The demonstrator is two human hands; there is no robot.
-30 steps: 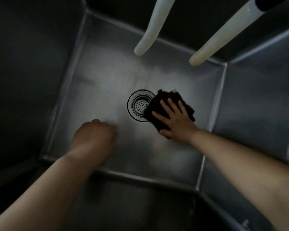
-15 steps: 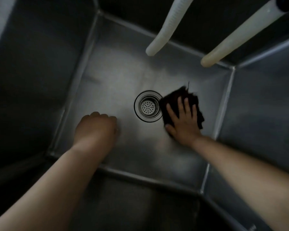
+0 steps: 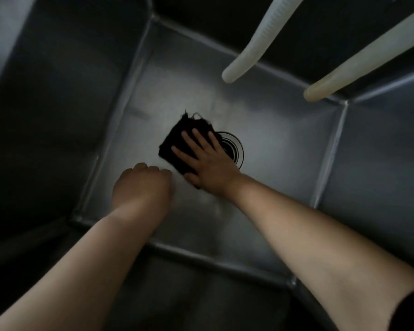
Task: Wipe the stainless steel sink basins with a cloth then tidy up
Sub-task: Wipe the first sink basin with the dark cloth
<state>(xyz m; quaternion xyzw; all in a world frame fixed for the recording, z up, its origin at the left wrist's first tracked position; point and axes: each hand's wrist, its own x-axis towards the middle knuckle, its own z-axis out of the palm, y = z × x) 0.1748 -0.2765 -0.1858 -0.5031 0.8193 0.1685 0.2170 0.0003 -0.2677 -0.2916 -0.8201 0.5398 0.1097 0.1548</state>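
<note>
I look down into a deep stainless steel sink basin point(image 3: 273, 144). A dark cloth point(image 3: 177, 142) lies flat on the basin floor, just left of the round drain point(image 3: 236, 149). My right hand point(image 3: 206, 163) presses on the cloth with straight, spread fingers and covers part of the drain. My left hand point(image 3: 141, 185) rests on the floor close beside it, knuckles up with the fingers curled under, holding nothing that shows.
Two pale hoses point(image 3: 253, 48) point(image 3: 359, 65) hang into the basin from the upper right. Steep steel walls point(image 3: 58, 115) close in on every side, with seams at the corners.
My right hand has slid the cloth leftward from the right of the drain, across it, to its left side. The left hand has stayed in place.
</note>
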